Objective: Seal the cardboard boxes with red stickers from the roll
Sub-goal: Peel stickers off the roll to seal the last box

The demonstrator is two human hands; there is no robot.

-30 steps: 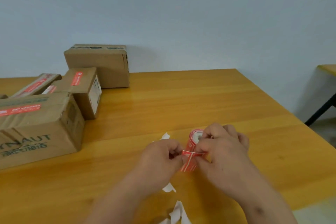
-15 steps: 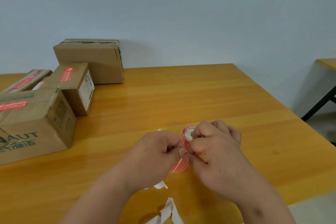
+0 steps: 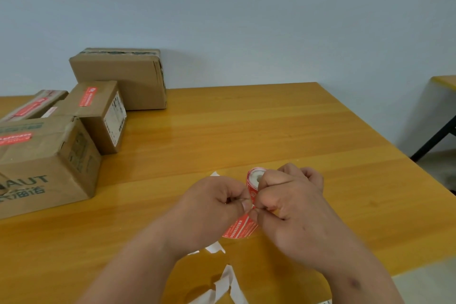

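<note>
Four boxes [image 3: 103, 116] grouped at table's [image 3: 246, 126] far left, three with red stickers on top, contents hidden. Near front edge, right hand [image 3: 291, 205] grips roll [image 3: 254, 177]; left hand [image 3: 212, 207] pinches the strip [image 3: 240, 228]. White scraps [image 3: 222, 284] nearby. Blue-grey wall [image 3: 246, 20].

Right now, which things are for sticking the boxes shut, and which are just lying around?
For the job:
sticker roll, held by right hand
red sticker, pinched by left hand
cardboard boxes

Lying about:
white paper scraps
second table
</note>
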